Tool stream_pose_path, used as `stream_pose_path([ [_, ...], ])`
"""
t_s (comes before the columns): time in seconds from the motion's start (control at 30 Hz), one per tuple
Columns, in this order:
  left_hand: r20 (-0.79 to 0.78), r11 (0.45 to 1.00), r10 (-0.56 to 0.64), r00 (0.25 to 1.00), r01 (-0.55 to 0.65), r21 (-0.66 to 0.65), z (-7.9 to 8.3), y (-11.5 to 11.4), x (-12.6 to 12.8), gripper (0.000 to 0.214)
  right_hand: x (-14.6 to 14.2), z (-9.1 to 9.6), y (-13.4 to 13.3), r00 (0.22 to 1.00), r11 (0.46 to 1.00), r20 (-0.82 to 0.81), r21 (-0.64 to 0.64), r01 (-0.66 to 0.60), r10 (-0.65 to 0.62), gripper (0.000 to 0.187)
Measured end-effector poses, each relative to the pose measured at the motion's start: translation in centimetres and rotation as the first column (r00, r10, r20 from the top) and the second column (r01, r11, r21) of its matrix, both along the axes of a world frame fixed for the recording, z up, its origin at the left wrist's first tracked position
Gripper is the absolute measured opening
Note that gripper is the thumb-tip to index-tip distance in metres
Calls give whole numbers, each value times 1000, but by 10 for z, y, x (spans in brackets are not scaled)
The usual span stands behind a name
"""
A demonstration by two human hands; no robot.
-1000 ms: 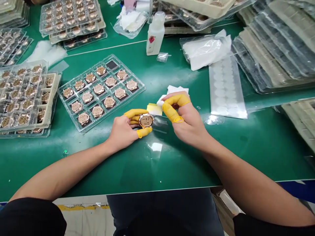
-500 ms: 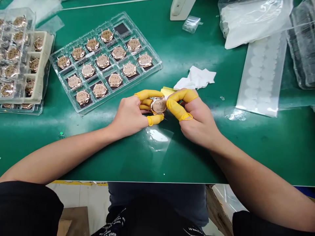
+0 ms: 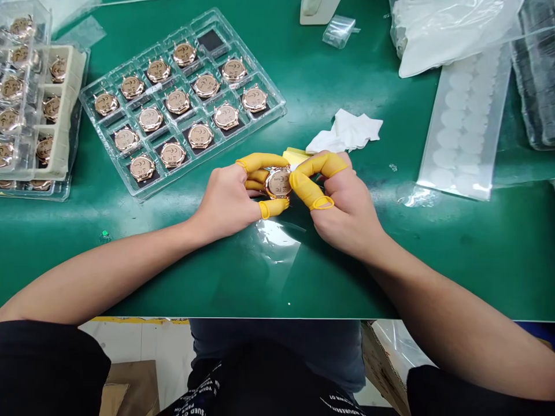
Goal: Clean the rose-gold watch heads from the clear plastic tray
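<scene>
My left hand grips a round rose-gold watch case by its edge, with yellow finger cots on its fingers. My right hand, also wearing yellow cots, presses in against the case's right side. Its fingers pinch a yellow tab, whose far end is hidden behind them. A crumpled white cloth lies on the green mat just above my right fingers.
A clear blister tray of rose-gold watch cases lies left of my hands, with stacked trays beyond it. A clear film lies below my hands. A sheet of round white stickers and a white-filled plastic bag are at the right.
My right hand has closed in from the right until its fingers meet the watch case. The white cloth now lies on the mat, and the view has shifted.
</scene>
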State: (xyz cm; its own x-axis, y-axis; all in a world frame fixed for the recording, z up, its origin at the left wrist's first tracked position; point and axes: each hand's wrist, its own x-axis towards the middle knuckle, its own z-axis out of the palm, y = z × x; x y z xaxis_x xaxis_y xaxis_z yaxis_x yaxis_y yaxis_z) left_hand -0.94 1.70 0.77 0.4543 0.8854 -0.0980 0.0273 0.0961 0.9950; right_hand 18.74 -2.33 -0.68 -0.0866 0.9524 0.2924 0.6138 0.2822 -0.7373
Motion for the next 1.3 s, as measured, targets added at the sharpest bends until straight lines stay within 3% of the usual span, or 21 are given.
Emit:
stream_pose_path([
  [0.27, -32, 1000, -5, 999, 6, 21, 2, 0, 0, 55, 3, 2, 0, 999, 999, 43, 33, -13, 12, 26],
  [0.57, 4, 998, -14, 1000, 13, 65, -3, 0, 0, 54, -2, 2, -1, 999, 999, -1, -23, 33, -33, 30],
  [1.03, -15, 998, -5, 1000, 6, 70, -2, 0, 1, 54, -7, 1, -5, 999, 998, -47, -60, 21, -24, 23],
  [1.13, -16, 998, -1, 1000, 2, 62, -2, 1, 1, 56, 0, 0, 2, 993, 994, -50, -4, 110, -111, 30],
  [1.23, -29, 999, 8, 1000, -6, 50, -2, 1, 0, 58, 19, -1, 20, 953, 949, -134, 128, 288, -272, 32],
  [1.3, -33, 999, 6, 999, -4, 48, -3, 1, 0, 58, 30, 1, 33, 946, 934, -48, 149, 324, -321, 28],
])
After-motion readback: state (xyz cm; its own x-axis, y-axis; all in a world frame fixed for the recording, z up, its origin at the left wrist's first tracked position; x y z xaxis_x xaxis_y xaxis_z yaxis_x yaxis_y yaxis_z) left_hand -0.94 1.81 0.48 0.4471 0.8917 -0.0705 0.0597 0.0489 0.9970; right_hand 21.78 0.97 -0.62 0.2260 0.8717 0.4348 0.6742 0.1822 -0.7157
